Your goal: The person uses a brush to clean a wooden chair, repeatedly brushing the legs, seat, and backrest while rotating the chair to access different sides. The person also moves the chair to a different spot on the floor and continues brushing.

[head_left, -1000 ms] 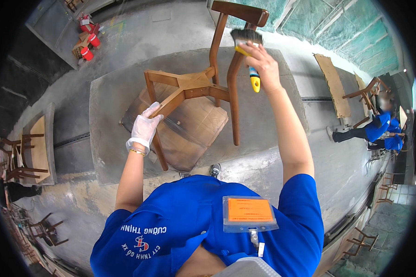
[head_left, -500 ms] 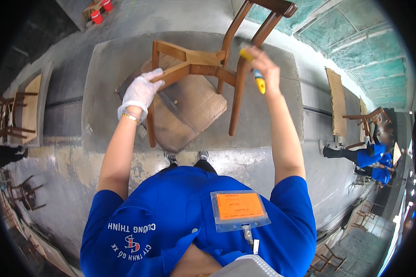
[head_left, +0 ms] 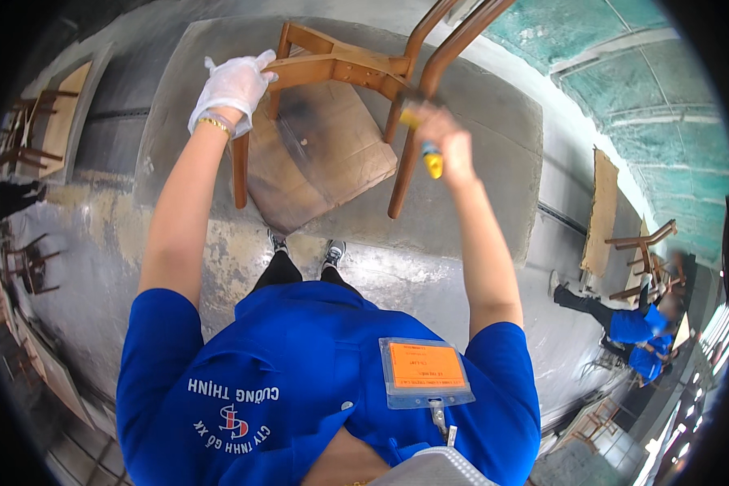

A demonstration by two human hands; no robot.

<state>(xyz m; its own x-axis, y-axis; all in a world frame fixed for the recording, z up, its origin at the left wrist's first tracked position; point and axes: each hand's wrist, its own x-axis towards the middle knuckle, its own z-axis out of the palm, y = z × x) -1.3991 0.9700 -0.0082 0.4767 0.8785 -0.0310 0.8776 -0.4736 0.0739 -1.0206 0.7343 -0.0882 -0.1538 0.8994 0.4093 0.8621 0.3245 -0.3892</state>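
A seatless, smooth brown wooden chair frame [head_left: 368,74] stands over cardboard [head_left: 324,154]; the gloved left hand [head_left: 235,85] pinches it, the right hand [head_left: 445,138] grips a yellow-handled paintbrush [head_left: 433,164]. White lettering [head_left: 233,390] marks the blue shirt [head_left: 300,344].

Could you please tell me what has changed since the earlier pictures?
The right hand, with the brush, has moved down the back post of the chair, from near the backrest to about the seat frame. The backrest has left the view. Nothing was let go; the gloved left hand still holds the seat frame.
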